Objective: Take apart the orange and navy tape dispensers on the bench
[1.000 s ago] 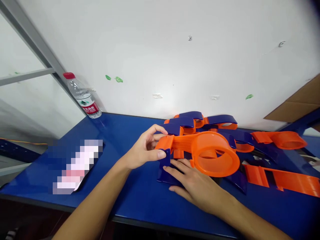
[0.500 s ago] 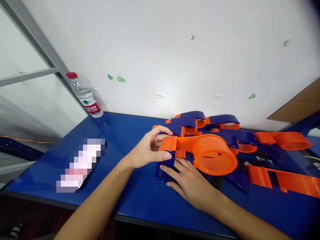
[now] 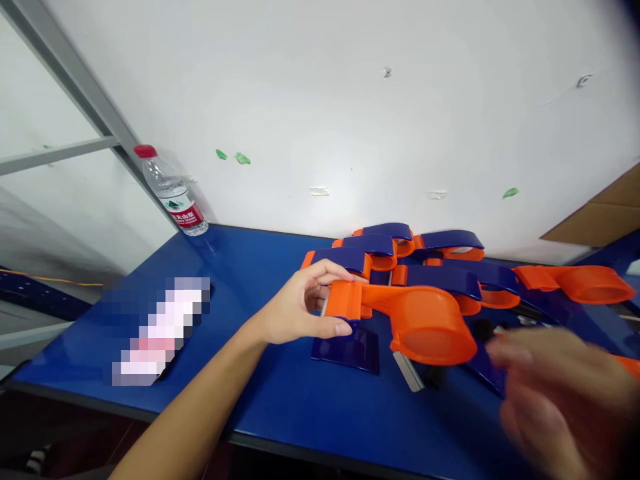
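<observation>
My left hand (image 3: 305, 303) is closed round the narrow end of an orange tape dispenser (image 3: 433, 323), thumb in front and fingers behind; a toothed metal edge shows beside the fingers. The dispenser's round ring points right. Below it a dark blue plastic piece (image 3: 345, 349) lies on the table, with a grey metal strip (image 3: 409, 372) to its right. My right hand (image 3: 560, 393) is at the lower right, smeared by motion, over the table's right part; whether it holds anything cannot be made out.
Behind stand several orange and blue dispensers (image 3: 453, 279). Another orange piece (image 3: 597, 283) lies at the right. On the blue table (image 3: 280, 400) are a water bottle (image 3: 183, 207) at the back left and a pixelated flat object (image 3: 163, 333). Cardboard (image 3: 600, 217) shows at far right.
My right hand has left the blue piece under the dispenser and moved right. The dispenser in my left hand has shifted slightly down and tilted, and the metal strip has come into view.
</observation>
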### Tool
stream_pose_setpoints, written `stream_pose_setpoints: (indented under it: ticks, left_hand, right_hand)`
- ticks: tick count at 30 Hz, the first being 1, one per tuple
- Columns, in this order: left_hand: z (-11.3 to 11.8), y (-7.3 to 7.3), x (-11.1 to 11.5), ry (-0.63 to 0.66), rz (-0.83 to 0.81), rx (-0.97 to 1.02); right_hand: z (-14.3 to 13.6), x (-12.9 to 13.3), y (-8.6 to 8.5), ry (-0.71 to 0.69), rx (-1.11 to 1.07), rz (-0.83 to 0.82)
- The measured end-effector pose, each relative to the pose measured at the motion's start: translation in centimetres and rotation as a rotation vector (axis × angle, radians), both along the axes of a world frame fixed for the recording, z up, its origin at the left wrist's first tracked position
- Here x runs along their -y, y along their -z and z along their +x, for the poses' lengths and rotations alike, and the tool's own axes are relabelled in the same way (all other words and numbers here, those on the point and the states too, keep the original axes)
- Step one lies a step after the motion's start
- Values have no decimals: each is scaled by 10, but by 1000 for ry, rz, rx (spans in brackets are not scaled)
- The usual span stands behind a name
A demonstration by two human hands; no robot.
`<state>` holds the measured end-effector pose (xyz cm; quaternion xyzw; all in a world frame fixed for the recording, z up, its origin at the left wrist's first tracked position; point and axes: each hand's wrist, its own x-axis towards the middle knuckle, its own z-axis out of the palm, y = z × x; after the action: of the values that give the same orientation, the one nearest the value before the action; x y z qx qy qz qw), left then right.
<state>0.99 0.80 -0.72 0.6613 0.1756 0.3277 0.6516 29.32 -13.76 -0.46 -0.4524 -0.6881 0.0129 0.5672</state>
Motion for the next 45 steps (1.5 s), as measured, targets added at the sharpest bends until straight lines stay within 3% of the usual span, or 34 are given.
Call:
stream_pose_setpoints:
  ticks: [1,2,6,8,12,14,17,21,28,31,38,45]
  left_hand:
    - [1,-1,2,3,10,-19]
    - [2,-2,3,14,10,-42]
    - [6,-3,10,115,-46,-120]
    - [9,-1,12,182,-82,-113]
    - [17,7,15,231,-158,24]
    - [21,10,15,195,-148,94]
    - [27,15,15,76,-91,163]
    - [29,15,19,-63,39,127]
    - [27,5,25,-249,651,-15]
    - [28,7,24,-313,790,-37]
    - [24,7,23,-317,901,-83]
    - [27,7,25,-328,826,-53]
  right_hand:
    - [-1,-8,-2,31,-42,20]
    - [-3,-18,-4,0,-81,-76]
    - [-10,-41,-13,-270,-239,-757]
    - [-14,-42,-14,-392,-241,-1015]
    - [-26,-35,-10,-727,-339,-1249]
    - [-32,-32,-4,-763,-317,-1222]
    - [-40,-30,4,-606,-229,-1063]
    - [-49,-33,9,-502,-391,-989]
    - [-52,-38,5,-459,-541,-958]
    - [-51,-39,6,-478,-566,-959]
    - [-45,-44,13,-527,-639,-994]
    - [-43,-46,12,-549,-671,-958]
